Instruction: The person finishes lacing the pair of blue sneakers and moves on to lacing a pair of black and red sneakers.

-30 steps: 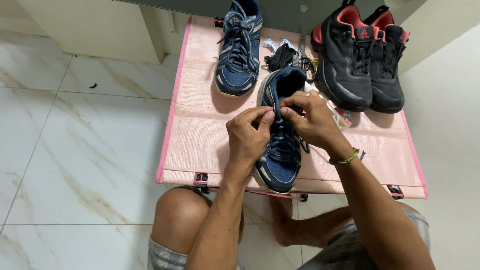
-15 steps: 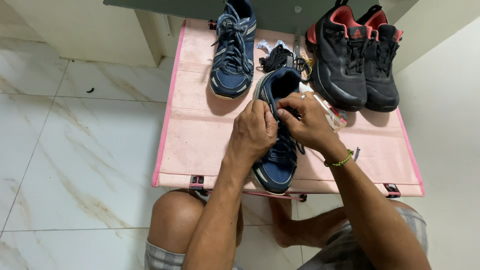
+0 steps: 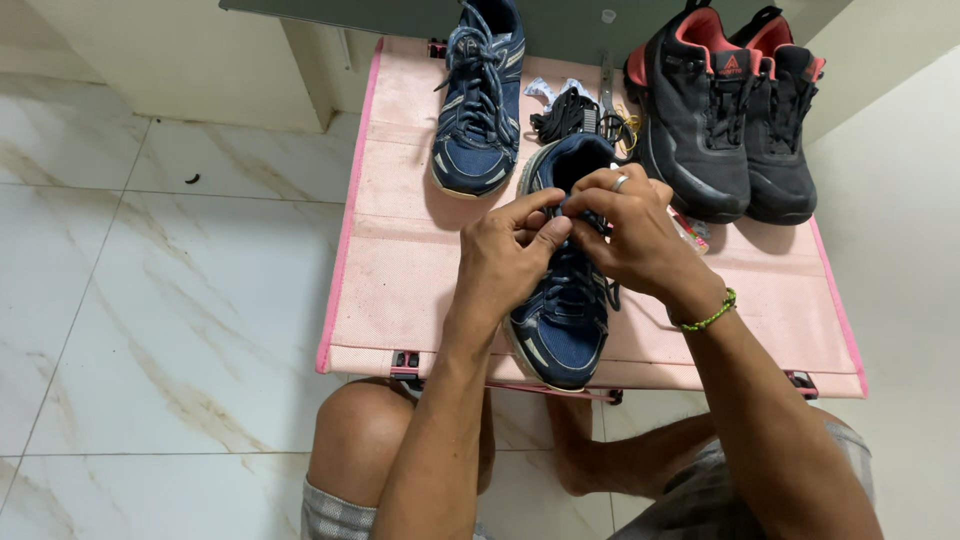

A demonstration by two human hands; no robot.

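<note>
White marble floor [image 3: 150, 300] carries a low pink bench [image 3: 400, 270]. At its far right stands a black pair of shoes [image 3: 730, 120], set aside. A second navy shoe [image 3: 478, 100] lies far left, laced. The navy shoe [image 3: 565, 300] being worked sits near the front edge, toe toward the person, probably for easy reach. Left hand [image 3: 505, 255] and right hand [image 3: 630, 235] meet over its tongue; fingers [image 3: 545, 235] of both are nearly closed, pinching the lace [image 3: 570, 270]. Spare black laces [image 3: 570, 115] lie beyond.
</note>
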